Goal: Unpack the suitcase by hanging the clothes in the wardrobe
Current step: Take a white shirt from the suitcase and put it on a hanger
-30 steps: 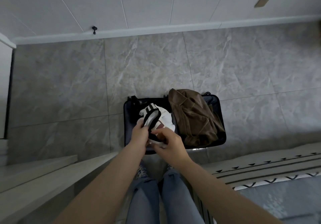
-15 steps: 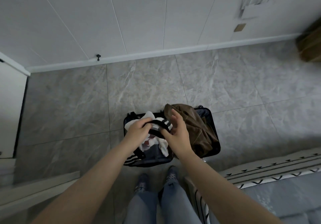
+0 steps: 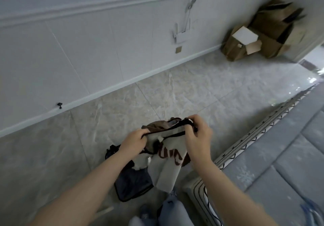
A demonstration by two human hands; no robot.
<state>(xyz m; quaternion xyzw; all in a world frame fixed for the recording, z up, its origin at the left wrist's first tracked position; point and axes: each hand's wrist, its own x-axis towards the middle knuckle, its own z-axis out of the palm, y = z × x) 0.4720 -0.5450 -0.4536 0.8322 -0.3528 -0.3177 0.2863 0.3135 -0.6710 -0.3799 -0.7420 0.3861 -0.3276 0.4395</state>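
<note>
Over the grey tiled floor (image 3: 175, 92), low in the frame, we pinch the white top (image 3: 168, 162) by its dark collar, left hand (image 3: 135, 140) and right hand (image 3: 198, 134) level, cloth hanging above the suitcase (image 3: 133, 185).

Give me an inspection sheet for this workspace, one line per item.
Surface: grey marbled tile floor.
Job's things: white garment with dark lettering and black-edged collar, held up above the open dark suitcase; brown jacket behind it.
Clutter: cardboard boxes in the far corner.
Grip: left hand and right hand each pinch the collar.
Cables: a cord hangs on the wall.
Surroundings: white panelled wall; quilted mattress at right.
</note>
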